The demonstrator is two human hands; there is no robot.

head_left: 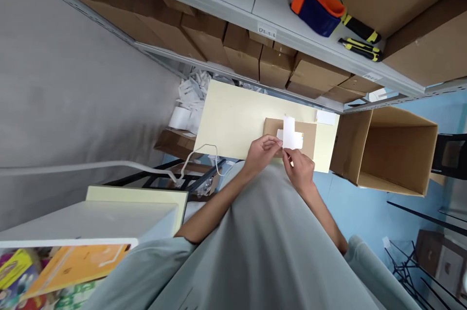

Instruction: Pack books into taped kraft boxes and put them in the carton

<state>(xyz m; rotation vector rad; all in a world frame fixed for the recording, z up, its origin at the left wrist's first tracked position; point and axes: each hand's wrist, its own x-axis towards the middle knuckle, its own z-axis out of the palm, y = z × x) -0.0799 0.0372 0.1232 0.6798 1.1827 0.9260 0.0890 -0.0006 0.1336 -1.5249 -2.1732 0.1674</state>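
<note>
Both hands meet over a small flat cardboard box (pixel 310 136) that lies on a pale yellow table (pixel 233 118). My left hand (pixel 260 153) and my right hand (pixel 301 170) each pinch a white paper label (pixel 291 136) held just above the box. Both hands have their fingers closed on the label's lower edge. A second small white slip (pixel 326 117) lies on the table beyond the box.
An open empty cardboard carton (pixel 396 154) stands on its side right of the table. Shelves behind hold several brown boxes (pixel 241 52), an orange-and-blue tape dispenser (pixel 317 6) and a yellow-black utility knife (pixel 359 48). Crumpled white paper (pixel 189 98) piles up left of the table.
</note>
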